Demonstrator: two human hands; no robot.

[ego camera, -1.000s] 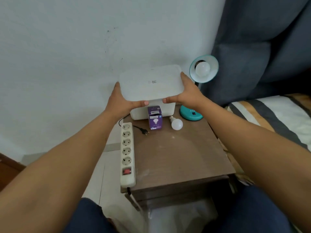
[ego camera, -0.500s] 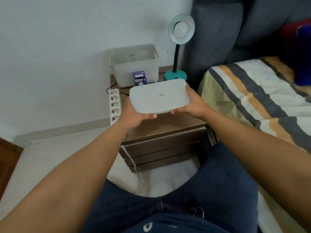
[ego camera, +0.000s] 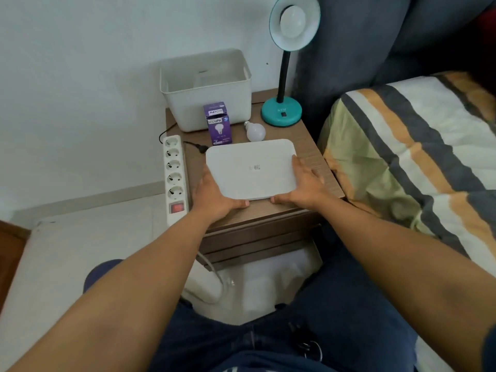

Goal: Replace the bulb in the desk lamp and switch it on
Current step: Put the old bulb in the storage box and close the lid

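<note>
Both of my arms reach forward and down, forearms bare and converging on the white lid [ego camera: 251, 169]. My left hand [ego camera: 212, 196] has its grip clamped on the lid's near-left corner, thumb along the near edge. My right hand [ego camera: 303, 183] clamps the near-right corner the same way, fingers [ego camera: 296, 163] running up the right side. The lid lies flat and low over the front of the wooden counter [ego camera: 311, 146]; I cannot tell whether it rests on the wood or sits just above it.

Landmark: the lid. Just behind it stands the purple bulb box [ego camera: 218, 123], upright, top flap open. Beside that box, behind the lid's far-right corner, a loose white bulb [ego camera: 255, 131] lies on its side. Further back sits the open white bin [ego camera: 206, 88], against the wall. Behind and right of the lid is the teal desk lamp [ego camera: 281, 112], its black neck rising to a shade facing me, with a bulb [ego camera: 292, 18] fitted inside, unlit. Left of the lid, a white power strip [ego camera: 174, 173] runs along the counter's left edge, red switch nearest me. A black plug [ego camera: 200, 148] lies loose just off the lid's far-left corner.
</note>
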